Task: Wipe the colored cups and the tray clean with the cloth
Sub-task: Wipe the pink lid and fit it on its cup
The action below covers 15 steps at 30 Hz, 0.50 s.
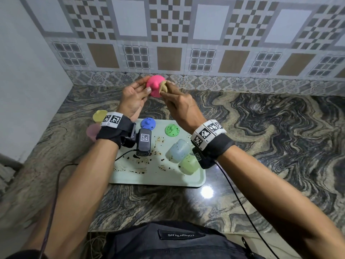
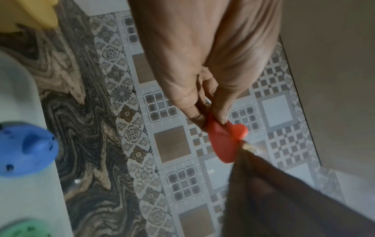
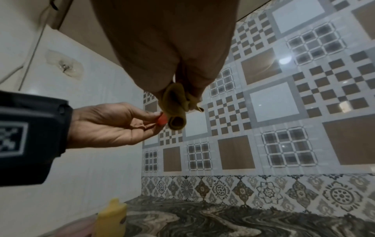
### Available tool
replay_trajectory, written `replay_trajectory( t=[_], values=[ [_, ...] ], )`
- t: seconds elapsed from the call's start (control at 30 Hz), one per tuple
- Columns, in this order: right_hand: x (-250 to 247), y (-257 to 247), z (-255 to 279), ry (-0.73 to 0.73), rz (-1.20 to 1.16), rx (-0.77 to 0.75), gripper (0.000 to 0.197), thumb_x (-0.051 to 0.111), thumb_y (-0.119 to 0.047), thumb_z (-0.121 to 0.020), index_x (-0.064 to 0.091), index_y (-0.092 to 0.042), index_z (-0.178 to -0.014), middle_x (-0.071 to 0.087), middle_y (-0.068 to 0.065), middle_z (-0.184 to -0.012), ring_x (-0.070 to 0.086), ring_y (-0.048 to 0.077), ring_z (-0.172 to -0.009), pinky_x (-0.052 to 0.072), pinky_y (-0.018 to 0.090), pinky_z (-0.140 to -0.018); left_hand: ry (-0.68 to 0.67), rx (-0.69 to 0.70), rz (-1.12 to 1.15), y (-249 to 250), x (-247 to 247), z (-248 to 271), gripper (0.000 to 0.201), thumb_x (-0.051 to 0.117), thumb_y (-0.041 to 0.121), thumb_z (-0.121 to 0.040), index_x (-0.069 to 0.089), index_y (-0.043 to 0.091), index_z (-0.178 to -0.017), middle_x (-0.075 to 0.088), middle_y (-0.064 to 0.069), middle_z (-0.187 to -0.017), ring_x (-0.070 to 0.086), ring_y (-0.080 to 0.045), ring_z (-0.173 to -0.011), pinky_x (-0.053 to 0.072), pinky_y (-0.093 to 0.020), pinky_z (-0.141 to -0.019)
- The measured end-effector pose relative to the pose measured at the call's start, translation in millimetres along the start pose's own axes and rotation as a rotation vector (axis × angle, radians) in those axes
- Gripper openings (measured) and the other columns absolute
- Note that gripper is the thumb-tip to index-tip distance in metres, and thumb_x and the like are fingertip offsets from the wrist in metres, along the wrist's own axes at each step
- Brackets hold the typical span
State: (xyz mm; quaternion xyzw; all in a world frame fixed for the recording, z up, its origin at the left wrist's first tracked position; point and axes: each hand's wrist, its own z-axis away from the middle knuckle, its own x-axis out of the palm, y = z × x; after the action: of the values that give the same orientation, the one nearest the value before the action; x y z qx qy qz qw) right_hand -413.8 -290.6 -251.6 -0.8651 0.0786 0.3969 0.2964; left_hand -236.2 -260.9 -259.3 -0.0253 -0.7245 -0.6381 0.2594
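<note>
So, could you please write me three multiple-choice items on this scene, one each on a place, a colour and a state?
1. Where does the blue lid lie?
A on the tray
B on the floor
C in a hand

2. What colour is the lid held up for wiping?
A green
B pink
C blue

3. What state is the tray in?
A spotless
B stained with dark specks
C covered by the cloth

Answers: 1 A, it sits at the tray's far edge; 2 B, the left hand holds a pink one; 3 B, dark spots dot its surface.
</note>
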Motion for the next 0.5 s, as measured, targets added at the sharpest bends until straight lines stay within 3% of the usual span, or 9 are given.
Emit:
replay_trajectory(
  t=[0.17,0.3,0.37,0.5],
  values=[
    [-12,-1,-15,0.157,0.001,0.109,0.034,0.056,-0.009,-0.099,0.062,-0.004,-0.132,0.04,0.022,-0.153,0.06,0.044,-0.12,0.053,0.056,-0.096,-0.069,-0.003,-0.015,1,-2,0,0.04,0.05,-0.017,-0.088,0.057,0.007,-0.119,0.074,-0.002,-0.104,0.067,-0.011,-0.102,0.053,-0.024,-0.089],
    [1,-4,-21,0.085,0.05,0.077,0.04,0.049,-0.005,-0.102,0.052,0.0,-0.141,0.031,0.024,-0.158,0.039,0.042,-0.142,0.046,0.059,-0.105,-0.081,0.033,-0.013,2,10,0,0.037,0.051,-0.017,-0.088,0.057,0.003,-0.118,0.074,-0.003,-0.102,0.068,-0.013,-0.1,0.054,-0.025,-0.09],
    [7,-4,-14,0.054,0.034,0.045,0.04,0.047,-0.006,-0.103,0.05,0.0,-0.142,0.031,0.024,-0.158,0.041,0.042,-0.14,0.048,0.058,-0.103,-0.047,0.037,0.007,5,9,-2,0.036,0.051,-0.017,-0.088,0.056,0.003,-0.118,0.072,-0.006,-0.103,0.068,-0.014,-0.099,0.054,-0.025,-0.087],
    [0,-2,0,0.037,0.026,-0.054,0.032,0.051,-0.007,-0.101,0.063,0.0,-0.13,0.043,0.023,-0.151,0.061,0.042,-0.12,0.054,0.054,-0.096,0.005,0.026,0.02,9,-2,-4,0.038,0.051,-0.017,-0.089,0.056,0.005,-0.12,0.066,-0.01,-0.112,0.068,-0.013,-0.1,0.054,-0.024,-0.085]
  ],
)
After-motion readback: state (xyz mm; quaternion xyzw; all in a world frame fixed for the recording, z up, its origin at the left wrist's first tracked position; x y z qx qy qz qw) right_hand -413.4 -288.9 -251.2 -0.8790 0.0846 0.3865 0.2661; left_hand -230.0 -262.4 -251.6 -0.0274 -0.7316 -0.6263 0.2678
